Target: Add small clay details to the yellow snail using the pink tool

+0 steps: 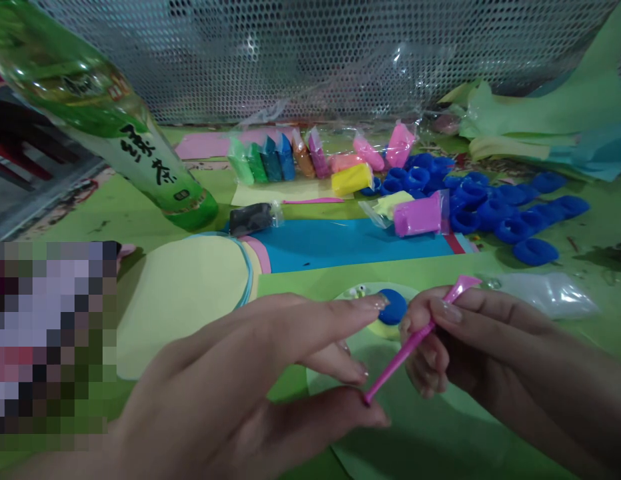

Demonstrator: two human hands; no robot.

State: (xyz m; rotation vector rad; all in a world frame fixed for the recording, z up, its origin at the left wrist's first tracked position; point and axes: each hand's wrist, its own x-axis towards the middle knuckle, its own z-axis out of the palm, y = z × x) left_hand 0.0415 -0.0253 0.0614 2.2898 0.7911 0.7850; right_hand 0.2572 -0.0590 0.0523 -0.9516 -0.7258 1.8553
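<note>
My right hand (470, 333) pinches a pink plastic clay modelling tool (405, 350) between thumb and forefinger, its flat flared end up and its thin end down to the left. That thin tip touches the thumb of my left hand (270, 360), where a tiny dark spot shows; I cannot tell what it is. The left fingers are spread apart from the thumb. Behind the hands, a round blue clay disc (394, 308) lies on a pale green paper shape (390, 427), with yellow clay below it and a small white-and-dark detail beside it, partly covered by my left forefinger.
A green tea bottle (155, 160) leans at left, near stacked rounded paper pieces (190, 287). Farther back lie bagged coloured clay packs (285, 157), a black pack (251, 219), a purple pack (417, 215) and several blue ring-like pieces (513, 227). A perforated metal panel (300, 60) stands behind.
</note>
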